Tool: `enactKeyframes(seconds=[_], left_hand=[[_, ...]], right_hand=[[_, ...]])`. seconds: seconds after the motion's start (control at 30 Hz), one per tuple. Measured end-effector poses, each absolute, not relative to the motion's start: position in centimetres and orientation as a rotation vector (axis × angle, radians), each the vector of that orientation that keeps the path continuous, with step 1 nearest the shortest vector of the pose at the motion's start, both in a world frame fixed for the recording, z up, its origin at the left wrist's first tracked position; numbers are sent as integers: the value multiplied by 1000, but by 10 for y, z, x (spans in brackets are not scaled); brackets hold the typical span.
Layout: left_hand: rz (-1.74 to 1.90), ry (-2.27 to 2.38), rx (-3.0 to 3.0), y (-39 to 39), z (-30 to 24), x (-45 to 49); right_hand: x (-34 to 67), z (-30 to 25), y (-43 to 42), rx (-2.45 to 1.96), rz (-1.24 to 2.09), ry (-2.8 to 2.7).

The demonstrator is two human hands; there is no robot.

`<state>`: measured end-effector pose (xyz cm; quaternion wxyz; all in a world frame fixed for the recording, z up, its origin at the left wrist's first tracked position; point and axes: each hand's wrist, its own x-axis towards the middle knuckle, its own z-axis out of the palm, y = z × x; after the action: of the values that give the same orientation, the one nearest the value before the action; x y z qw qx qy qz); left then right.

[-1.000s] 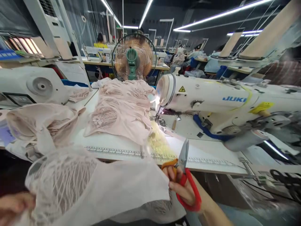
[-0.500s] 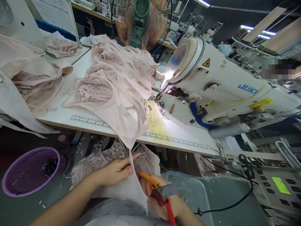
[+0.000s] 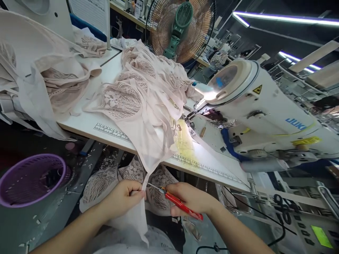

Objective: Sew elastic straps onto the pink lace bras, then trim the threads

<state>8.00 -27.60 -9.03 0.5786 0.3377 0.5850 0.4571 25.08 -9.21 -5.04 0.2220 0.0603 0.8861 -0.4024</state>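
My left hand (image 3: 123, 197) pinches a narrow pale pink fabric strap (image 3: 145, 182) just below the table edge. My right hand (image 3: 192, 195) grips scissors (image 3: 179, 204) with a red handle; an orange part shows near the pivot. Their blade tips point left and reach the strap beside my left fingers; whether they touch it I cannot tell. The strap runs up to a pale pink bra (image 3: 150, 141) with lace cups that drapes over the table's front edge. More lace cups (image 3: 97, 187) lie below the table, around my hands.
A white JUKI sewing machine (image 3: 272, 109) stands lit on the white table (image 3: 219, 173). Bras (image 3: 159, 70) are heaped behind, and more garments (image 3: 63, 81) lie left. Beyond are a fan (image 3: 182, 31), a purple basket (image 3: 31, 180) on the floor and black scissors (image 3: 282, 208) at right.
My right hand has swung the scissors from lower right, pointing away from the strap, up to the strap beside my left hand. The camera view has shifted left and tilted.
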Motion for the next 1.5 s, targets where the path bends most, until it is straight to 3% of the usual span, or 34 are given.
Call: enactKeyframes(seconds=[0.23,0.37,0.5,0.7,0.93,1.07,1.27,1.5], left_hand=[[1015,1367,768,-281,-98,76],[967,1378,758,-283,-97,72],[1048,1415,964,-281,-84,75],[1373,1359,1464,-255,-62,104],[1455,1353,1478,-233,-92,122],[1364,1350,1507,-233,-105,119],[1206,1567,1286,-235,-100,119],[1010,1831,1390,-227,-88,120]], right_hand=[[229,-40,-105,166,-1049,2429],[234,-48,-105,272,-1193,2393],[243,-57,-105,416,-1505,2440],[254,-79,-126,434,-2298,2085],[274,-111,-145,610,-2625,1855],[286,-109,-136,693,-2612,1912],[292,-104,-123,821,-2185,2372],[293,-101,-114,746,-2109,2419]])
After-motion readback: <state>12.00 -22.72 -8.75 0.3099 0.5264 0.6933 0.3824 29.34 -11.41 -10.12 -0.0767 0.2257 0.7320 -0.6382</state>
